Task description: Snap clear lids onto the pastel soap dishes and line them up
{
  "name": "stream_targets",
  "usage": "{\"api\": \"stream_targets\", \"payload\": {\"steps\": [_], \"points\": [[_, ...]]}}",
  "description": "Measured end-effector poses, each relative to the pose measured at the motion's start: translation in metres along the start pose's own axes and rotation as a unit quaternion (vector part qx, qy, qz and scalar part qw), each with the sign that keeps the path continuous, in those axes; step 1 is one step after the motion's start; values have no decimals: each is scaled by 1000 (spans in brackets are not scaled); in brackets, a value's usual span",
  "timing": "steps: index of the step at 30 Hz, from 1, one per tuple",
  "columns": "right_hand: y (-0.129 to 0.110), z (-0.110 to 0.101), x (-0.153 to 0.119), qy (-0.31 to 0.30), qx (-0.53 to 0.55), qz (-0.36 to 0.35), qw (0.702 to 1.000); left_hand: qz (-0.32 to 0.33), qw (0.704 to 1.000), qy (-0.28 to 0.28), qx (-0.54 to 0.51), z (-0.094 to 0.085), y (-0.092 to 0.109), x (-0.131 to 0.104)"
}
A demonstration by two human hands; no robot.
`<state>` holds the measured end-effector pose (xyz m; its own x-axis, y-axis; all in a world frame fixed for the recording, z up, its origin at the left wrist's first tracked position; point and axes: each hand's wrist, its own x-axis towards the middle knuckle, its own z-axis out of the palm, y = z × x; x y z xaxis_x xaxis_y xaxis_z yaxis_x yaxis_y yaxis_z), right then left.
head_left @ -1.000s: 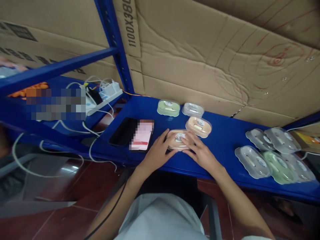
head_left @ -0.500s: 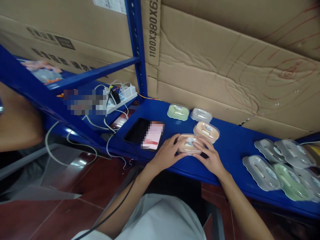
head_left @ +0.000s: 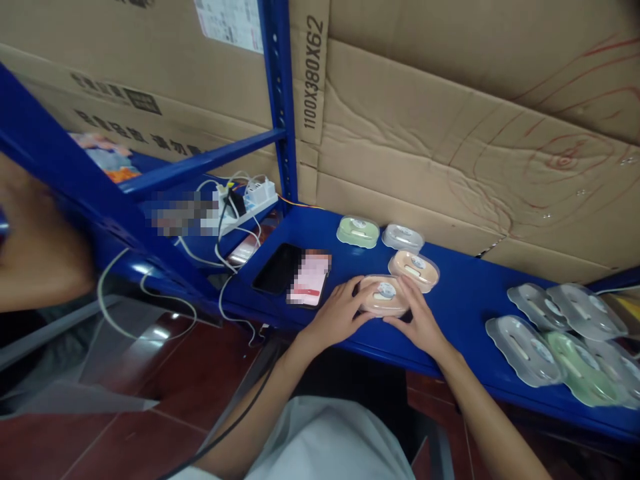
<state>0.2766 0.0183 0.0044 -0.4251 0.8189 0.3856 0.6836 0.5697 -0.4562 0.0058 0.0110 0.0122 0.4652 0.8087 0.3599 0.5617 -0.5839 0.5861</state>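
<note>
A peach-coloured case under a clear cover (head_left: 384, 296), with a round label on top, rests on the blue shelf (head_left: 455, 287) between my hands. My left hand (head_left: 345, 308) grips its left end, fingers over the top and thumb at the near side. My right hand (head_left: 417, 317) holds the right end, with thumb low and fingers along the edge. Just behind it lies a second peach case (head_left: 414, 270). Farther back are a green case (head_left: 358, 231) and a grey case (head_left: 403, 237).
Two phones, one dark (head_left: 279, 268) and one lit (head_left: 309, 279), lie left of my hands. Several grey cases (head_left: 524, 350) and a green one (head_left: 584, 368) crowd the right. A power strip (head_left: 257, 200) with cables and another person's arm (head_left: 43, 247) are at left.
The view has shifted slightly. My right fingers have moved off the label to the right edge of the held case, so more of its top shows.
</note>
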Motion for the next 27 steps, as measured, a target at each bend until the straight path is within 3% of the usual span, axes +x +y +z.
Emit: {"api": "stream_targets", "payload": {"steps": [4, 8, 11, 14, 18, 22, 25, 27], "points": [[-2, -1, -5, 42, -56, -33, 997, -10, 1000, -9, -23, 0, 2, -3], [2, -27, -1, 148, -129, -58, 979, -35, 999, 11, -25, 0, 4, -4], [24, -62, 17, 250, -179, 29, 951, -27, 1000, 3, -6, -1, 5, -3], [61, -87, 41, 297, -199, 139, 923, -8, 1000, -7, 28, 0, 4, -1], [115, -83, 54, 263, -203, 247, 910, 11, 998, 0, 56, 3, 1, -1], [150, -65, 43, 158, -192, 271, 930, 22, 998, 4, 60, 4, 0, -1], [149, -65, 38, 114, -205, 283, 930, 23, 997, -1, 74, 4, 0, 0], [130, -73, 33, 114, -218, 281, 928, 22, 996, -3, 85, 5, -1, 0]]}}
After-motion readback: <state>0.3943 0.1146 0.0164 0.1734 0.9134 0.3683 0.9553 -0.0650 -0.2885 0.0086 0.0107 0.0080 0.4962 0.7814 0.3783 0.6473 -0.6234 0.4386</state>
